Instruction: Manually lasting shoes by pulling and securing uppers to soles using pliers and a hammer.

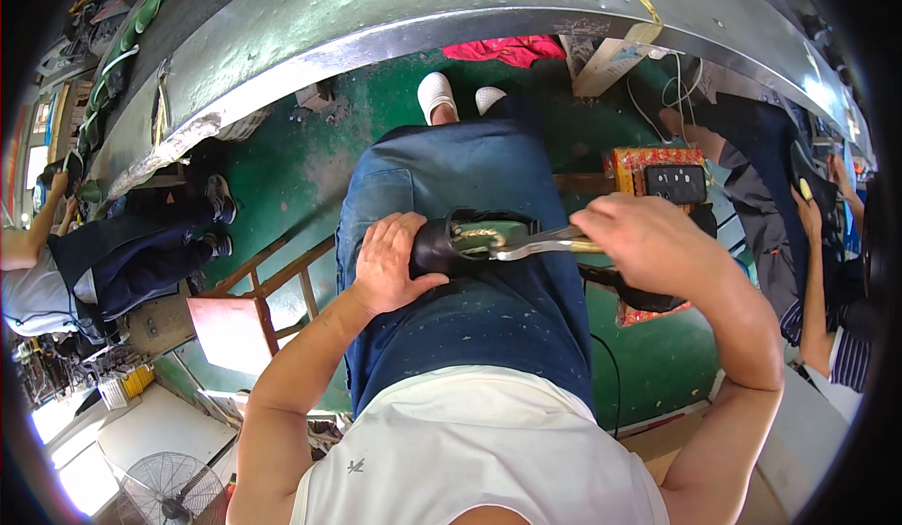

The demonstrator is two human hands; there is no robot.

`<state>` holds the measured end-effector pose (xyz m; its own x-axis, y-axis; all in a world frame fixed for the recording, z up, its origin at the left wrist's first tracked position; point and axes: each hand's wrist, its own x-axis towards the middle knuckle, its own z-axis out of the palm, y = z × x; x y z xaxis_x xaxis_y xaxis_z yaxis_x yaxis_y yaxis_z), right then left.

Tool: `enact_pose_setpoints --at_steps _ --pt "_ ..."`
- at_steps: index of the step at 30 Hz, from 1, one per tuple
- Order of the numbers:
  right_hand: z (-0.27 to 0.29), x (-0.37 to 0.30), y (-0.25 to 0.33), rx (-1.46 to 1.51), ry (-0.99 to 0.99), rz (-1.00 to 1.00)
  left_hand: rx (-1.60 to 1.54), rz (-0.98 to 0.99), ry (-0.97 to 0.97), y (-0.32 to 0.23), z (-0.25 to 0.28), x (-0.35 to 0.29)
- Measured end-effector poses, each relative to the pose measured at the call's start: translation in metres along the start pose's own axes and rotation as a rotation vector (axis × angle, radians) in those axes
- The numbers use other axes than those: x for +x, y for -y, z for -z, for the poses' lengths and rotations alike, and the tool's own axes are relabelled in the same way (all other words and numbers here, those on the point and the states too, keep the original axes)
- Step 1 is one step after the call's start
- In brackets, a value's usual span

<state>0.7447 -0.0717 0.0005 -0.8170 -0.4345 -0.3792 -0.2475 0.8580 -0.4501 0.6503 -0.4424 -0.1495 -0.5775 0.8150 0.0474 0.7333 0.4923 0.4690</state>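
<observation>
The floor (291, 168) is green, and a grey metal bench (395, 17) curves across the far side; a fan (174, 487) stands at lower left, and a phone (676, 184) lies on a red box (622, 161) at right. The black shoe (434, 250) rests on the blue apron (460, 323) over the lap, its long axis running left to right, its rounded closed end pointing left. The left hand (387, 257) clasps that end, thumb apart; the right hand (644, 240) is wrapped around the pliers (537, 242), which point left at the shoe.
</observation>
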Motion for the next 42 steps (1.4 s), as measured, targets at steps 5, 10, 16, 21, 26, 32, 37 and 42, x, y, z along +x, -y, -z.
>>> enact_pose_setpoints --at_steps 5,10,16,21,26,32,37,42 --pt "0.018 -0.03 -0.017 0.042 -0.1 -0.075 -0.025 -0.003 -0.026 -0.004 0.001 0.004" --pt "-0.036 -0.025 -0.034 0.461 -0.058 -0.091 -0.102 0.181 0.206 -0.001 0.021 0.033" --pt "-0.094 -0.032 -0.011 1.374 -0.075 -0.415 -0.973 0.667 0.463 0.019 0.017 0.061" --pt "-0.126 -0.023 0.008 1.363 -0.163 -0.487 -1.585 1.145 0.416 -0.025 -0.05 0.041" --pt "-0.132 -0.019 0.017 0.897 -0.128 -0.414 -0.587 0.33 -0.023 -0.045 -0.04 0.011" --pt "-0.129 -0.003 0.031 0.458 -0.225 -0.157 -0.747 0.532 0.19 -0.051 -0.02 0.011" --pt "-0.121 0.021 0.04 0.227 -0.268 -0.119 -0.738 0.506 0.177 -0.047 -0.031 0.013" --pt "-0.103 0.029 0.039 0.102 -0.244 -0.101 -0.722 0.496 0.091 -0.047 -0.041 0.011"
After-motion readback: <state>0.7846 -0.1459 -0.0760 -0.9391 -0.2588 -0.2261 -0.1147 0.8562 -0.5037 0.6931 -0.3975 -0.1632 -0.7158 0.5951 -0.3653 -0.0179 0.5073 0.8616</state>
